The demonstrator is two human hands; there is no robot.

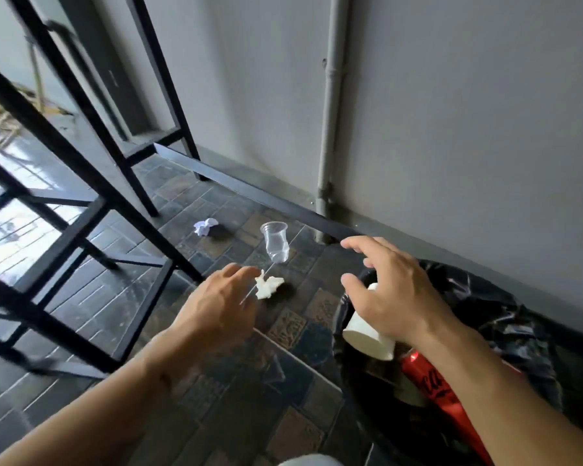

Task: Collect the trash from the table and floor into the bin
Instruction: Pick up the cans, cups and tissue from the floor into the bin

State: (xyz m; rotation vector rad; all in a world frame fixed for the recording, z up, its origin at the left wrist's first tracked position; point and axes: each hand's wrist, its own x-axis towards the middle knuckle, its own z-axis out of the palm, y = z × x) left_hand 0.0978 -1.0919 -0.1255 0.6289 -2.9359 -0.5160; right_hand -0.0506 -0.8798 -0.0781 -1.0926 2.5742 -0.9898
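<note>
My left hand (216,307) reaches low over the tiled floor, fingers apart and holding nothing, its fingertips just short of a crumpled white tissue (268,286). A clear plastic cup (276,242) lies on the floor just beyond the tissue. A second crumpled paper (205,227) lies farther left. My right hand (391,290) hovers over the bin with the black liner (485,297), fingers spread. A white paper cup (367,334) sits tilted right under its palm, above the bin's opening; I cannot tell if they touch. A red can (431,381) lies inside the bin.
Black metal frames of a table and stools (81,183) fill the left side, with legs standing close to the trash. A black bar (249,190) runs along the floor near the grey wall. A grey pipe (330,95) runs down the wall behind the bin.
</note>
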